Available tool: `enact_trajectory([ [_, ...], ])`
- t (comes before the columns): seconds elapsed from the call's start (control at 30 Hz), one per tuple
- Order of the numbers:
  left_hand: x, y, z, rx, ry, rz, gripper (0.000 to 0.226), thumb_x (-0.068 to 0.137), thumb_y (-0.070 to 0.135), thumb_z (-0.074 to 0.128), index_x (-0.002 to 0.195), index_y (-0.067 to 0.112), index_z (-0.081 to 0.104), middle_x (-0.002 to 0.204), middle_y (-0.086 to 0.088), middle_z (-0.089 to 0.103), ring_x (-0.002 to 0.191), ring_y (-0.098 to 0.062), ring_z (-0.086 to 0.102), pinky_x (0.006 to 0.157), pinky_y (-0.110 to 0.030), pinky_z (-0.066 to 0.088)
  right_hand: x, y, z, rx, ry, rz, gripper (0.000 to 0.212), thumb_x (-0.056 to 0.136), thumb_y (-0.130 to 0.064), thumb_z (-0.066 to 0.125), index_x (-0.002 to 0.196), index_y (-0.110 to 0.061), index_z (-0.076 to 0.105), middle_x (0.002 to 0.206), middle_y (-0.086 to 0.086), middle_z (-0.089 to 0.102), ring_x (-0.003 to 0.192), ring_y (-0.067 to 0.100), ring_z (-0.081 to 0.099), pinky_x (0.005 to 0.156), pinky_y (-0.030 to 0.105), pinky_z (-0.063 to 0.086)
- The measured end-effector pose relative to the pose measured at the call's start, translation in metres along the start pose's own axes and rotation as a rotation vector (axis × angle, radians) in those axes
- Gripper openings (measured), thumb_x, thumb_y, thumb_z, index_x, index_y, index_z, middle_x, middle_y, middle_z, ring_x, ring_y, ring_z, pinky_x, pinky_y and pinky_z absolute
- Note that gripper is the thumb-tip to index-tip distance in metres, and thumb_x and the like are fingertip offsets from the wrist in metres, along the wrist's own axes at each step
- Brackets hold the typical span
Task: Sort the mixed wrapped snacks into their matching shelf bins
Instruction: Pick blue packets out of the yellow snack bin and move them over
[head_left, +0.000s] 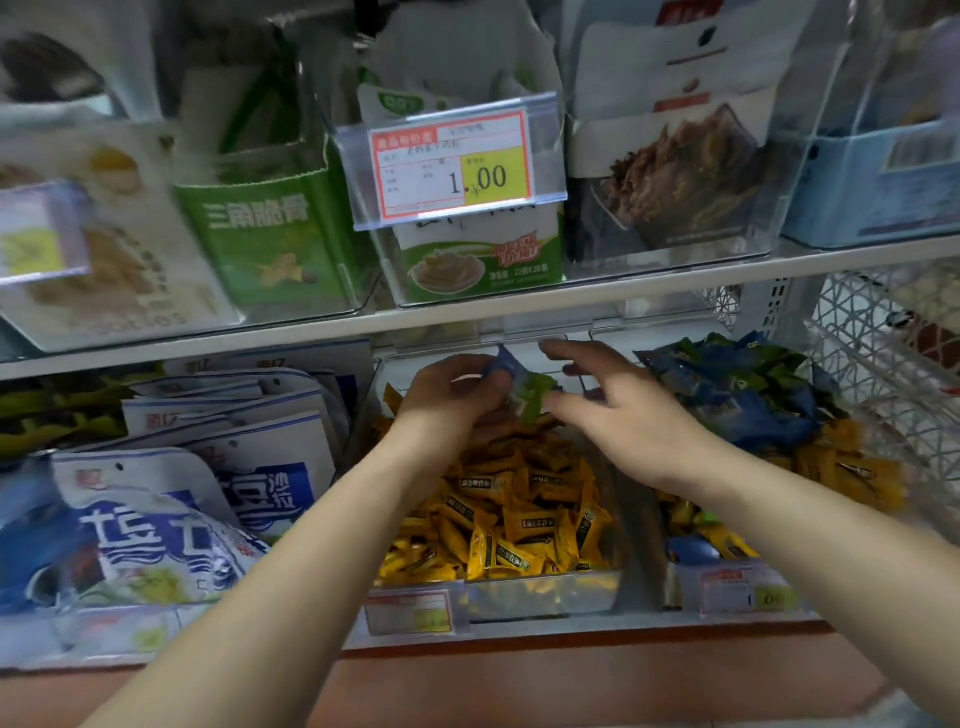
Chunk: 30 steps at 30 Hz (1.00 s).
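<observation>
Both forearms reach far over the middle bin (545, 592) on the lower shelf. Left hand (452, 395): fingers curled, grasping two wrapped snacks, one blue snack (506, 366) and one green snack (537, 397), above the heaped yellow snacks (519, 519). Right hand (618, 410): released, fingers spread, just right of the green snack; contact unclear. Right bin (737, 389) holds mixed blue and green snacks.

Shop, price tag (451, 171) (1.00), stocked snack shelves (519, 306)
</observation>
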<state>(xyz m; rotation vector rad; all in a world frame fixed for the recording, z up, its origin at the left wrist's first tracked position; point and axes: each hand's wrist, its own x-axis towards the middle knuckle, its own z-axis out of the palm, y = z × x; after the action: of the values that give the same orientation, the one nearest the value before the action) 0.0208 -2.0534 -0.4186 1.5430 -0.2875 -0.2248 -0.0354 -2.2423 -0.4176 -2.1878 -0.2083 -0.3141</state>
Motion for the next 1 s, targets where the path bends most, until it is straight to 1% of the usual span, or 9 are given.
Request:
enact_trajectory([
  [0.17, -0.034, 0.008, 0.013, -0.104, 0.099, 0.07, 0.032, 0.087, 0.03, 0.072, 0.113, 0.013, 0.068, 0.1, -0.006, 0.076, 0.09, -0.023, 0.074, 0.071, -0.028, 0.058, -0.012, -0.034, 0.016, 0.221, 0.027, 0.005, 0.012, 0.092, -0.031, 0.064, 0.102, -0.025, 0.069, 0.096, -0.009, 0.073, 0.089, 0.002, 0.065, 0.082, 0.027, 0.051],
  [0.3, -0.058, 0.011, 0.024, 0.04, 0.174, 0.135, 0.03, 0.075, 0.047, 0.076, 0.098, 0.029, 0.073, 0.097, 0.008, 0.076, 0.094, -0.009, 0.071, 0.081, -0.026, 0.057, -0.038, -0.039, 0.015, 0.432, 0.029, 0.09, 0.011, 0.095, -0.02, 0.063, 0.105, -0.022, 0.068, 0.098, -0.001, 0.074, 0.095, 0.014, 0.069, 0.082, 0.035, 0.058],
  [0.37, -0.067, 0.01, 0.034, 0.071, 0.145, 0.165, 0.02, 0.082, 0.037, 0.077, 0.1, 0.029, 0.072, 0.096, 0.015, 0.075, 0.091, -0.001, 0.07, 0.075, -0.017, 0.054, -0.05, -0.038, 0.012, 0.518, 0.055, 0.16, 0.015, 0.094, -0.02, 0.064, 0.106, -0.028, 0.063, 0.1, -0.003, 0.071, 0.094, 0.015, 0.07, 0.074, 0.039, 0.061],
  [0.5, -0.076, 0.011, 0.054, 0.015, 0.108, 0.241, 0.02, 0.084, 0.016, 0.078, 0.103, 0.016, 0.071, 0.093, 0.005, 0.076, 0.086, -0.008, 0.072, 0.065, -0.016, 0.053, -0.065, -0.032, -0.002, 0.632, 0.091, 0.21, 0.01, 0.095, -0.032, 0.061, 0.104, -0.035, 0.063, 0.092, -0.019, 0.067, 0.089, 0.001, 0.067, 0.064, 0.044, 0.062],
  [0.63, -0.075, 0.008, 0.065, 0.079, -0.068, 0.225, 0.021, 0.087, 0.012, 0.074, 0.105, 0.023, 0.075, 0.096, 0.007, 0.076, 0.087, -0.009, 0.071, 0.066, -0.018, 0.053, -0.071, -0.019, -0.025, 0.453, 0.172, 0.159, 0.01, 0.097, -0.039, 0.055, 0.099, -0.038, 0.065, 0.094, -0.007, 0.066, 0.083, 0.01, 0.067, 0.058, 0.037, 0.06],
  [0.7, -0.07, 0.002, 0.061, 0.171, -0.06, 0.211, 0.021, 0.09, 0.018, 0.07, 0.104, 0.034, 0.073, 0.099, 0.017, 0.074, 0.09, -0.005, 0.069, 0.064, -0.018, 0.053, -0.07, -0.005, -0.045, 0.328, 0.188, 0.154, 0.008, 0.096, -0.041, 0.056, 0.096, -0.04, 0.064, 0.095, -0.013, 0.066, 0.081, 0.009, 0.067, 0.059, 0.036, 0.06],
  [0.8, -0.058, -0.012, 0.051, 0.502, -0.009, 0.254, 0.013, 0.091, 0.029, 0.068, 0.099, 0.039, 0.07, 0.094, 0.03, 0.067, 0.092, 0.011, 0.062, 0.073, -0.009, 0.049, -0.06, 0.024, -0.079, -0.089, 0.234, 0.141, 0.015, 0.094, -0.046, 0.056, 0.106, -0.038, 0.059, 0.104, -0.019, 0.065, 0.092, 0.011, 0.065, 0.077, 0.035, 0.054],
  [0.9, -0.049, -0.024, 0.046, 0.711, -0.05, 0.249, 0.011, 0.091, 0.029, 0.065, 0.099, 0.035, 0.069, 0.095, 0.024, 0.065, 0.09, 0.013, 0.058, 0.068, -0.001, 0.04, -0.045, 0.051, -0.104, -0.41, 0.319, 0.13, 0.029, 0.092, -0.042, 0.061, 0.118, -0.029, 0.057, 0.113, 0.0, 0.068, 0.103, 0.024, 0.063, 0.079, 0.029, 0.045],
  [1.0, -0.04, -0.028, 0.038, 0.892, -0.067, 0.239, 0.011, 0.089, 0.032, 0.063, 0.1, 0.036, 0.065, 0.098, 0.019, 0.065, 0.09, 0.002, 0.059, 0.074, -0.015, 0.048, -0.032, 0.07, -0.112, -0.563, 0.277, 0.106, 0.037, 0.094, -0.036, 0.059, 0.129, -0.025, 0.051, 0.124, 0.011, 0.06, 0.107, 0.034, 0.059, 0.087, 0.039, 0.05],
])
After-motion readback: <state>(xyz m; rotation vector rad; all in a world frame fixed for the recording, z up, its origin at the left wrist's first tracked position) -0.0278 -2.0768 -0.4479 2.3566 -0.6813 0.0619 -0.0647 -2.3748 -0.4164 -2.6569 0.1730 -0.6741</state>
